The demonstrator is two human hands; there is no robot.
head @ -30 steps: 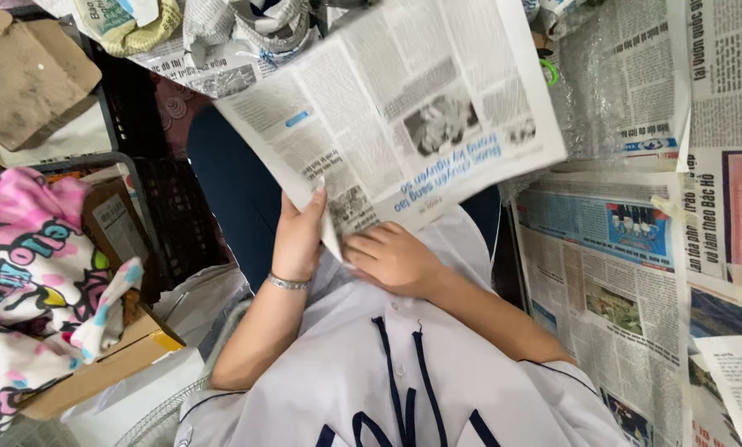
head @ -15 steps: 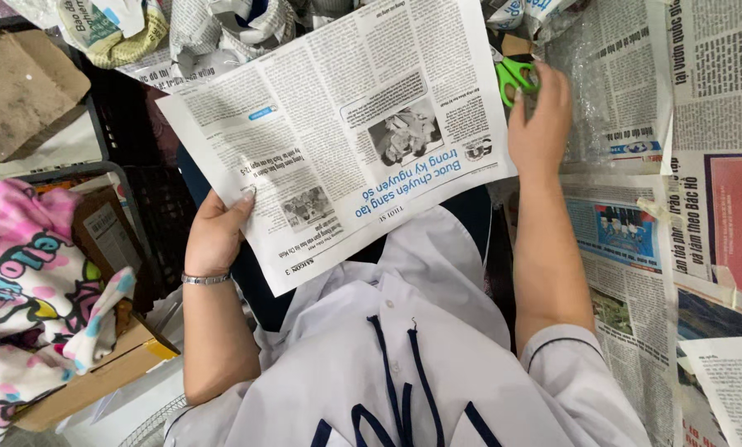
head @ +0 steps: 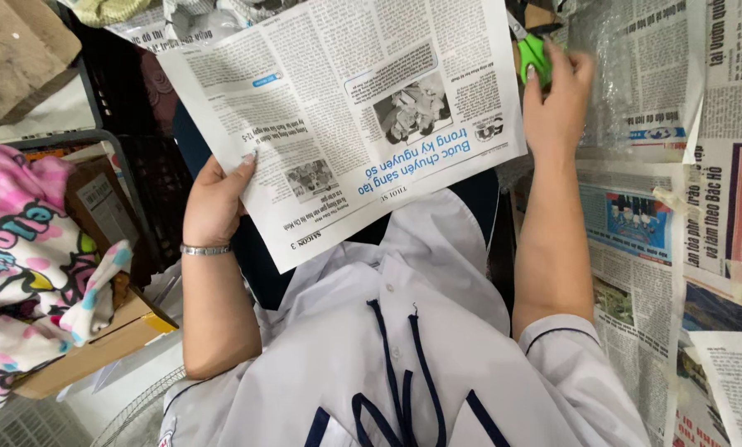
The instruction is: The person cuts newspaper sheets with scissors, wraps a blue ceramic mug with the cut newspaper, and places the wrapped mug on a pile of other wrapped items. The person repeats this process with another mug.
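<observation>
Over our lap: our left hand [head: 214, 203], grip clamped on a thin, flat printed newspaper sheet [head: 346, 116]; our right hand [head: 557, 103], beside its far corner, fingers closing on smooth green-handled scissors [head: 533, 56].

You had one camera, worn on your head, looking steeply down from close range at your own chest, both forearms and the newspaper [head: 346, 116] held out just ahead

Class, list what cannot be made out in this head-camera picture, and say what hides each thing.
- Green-handled scissors: blades hidden behind the newspaper sheet; head view.
- Right hand: motion-blurred, so its grip on the handles is unclear.
- Left hand: fingers hidden under the sheet.
</observation>
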